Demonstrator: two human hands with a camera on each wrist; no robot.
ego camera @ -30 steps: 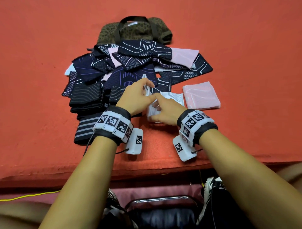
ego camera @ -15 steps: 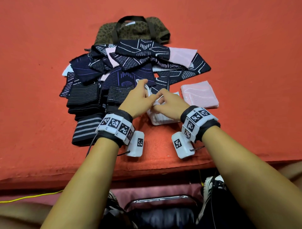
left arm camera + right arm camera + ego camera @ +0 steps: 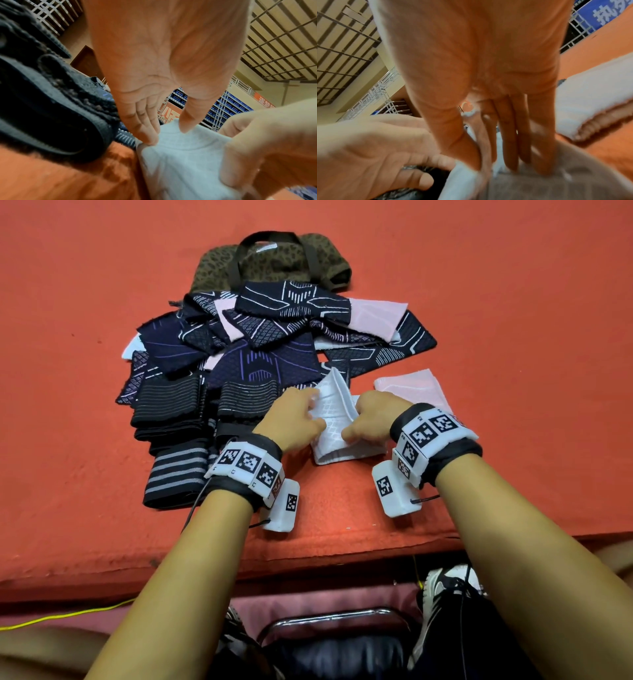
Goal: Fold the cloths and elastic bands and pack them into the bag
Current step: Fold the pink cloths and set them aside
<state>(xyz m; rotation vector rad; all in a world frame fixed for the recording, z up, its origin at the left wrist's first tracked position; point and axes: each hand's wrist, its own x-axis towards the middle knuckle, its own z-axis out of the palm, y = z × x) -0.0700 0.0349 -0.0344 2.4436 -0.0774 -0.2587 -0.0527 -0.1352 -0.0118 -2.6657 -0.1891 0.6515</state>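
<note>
Head view: my left hand (image 3: 294, 419) and right hand (image 3: 371, 419) both pinching white cloth (image 3: 337, 436) mid-fold; big pile (image 3: 260, 344) unfolded, bag (image 3: 274, 261) looks unpacked, I reckon.

bag (image 3: 274, 265) half hidden by cloths (image 3: 267, 337)

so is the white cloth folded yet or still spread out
Partly folded: the white cloth is doubled over, its far part raised between the left hand and right hand.
</note>
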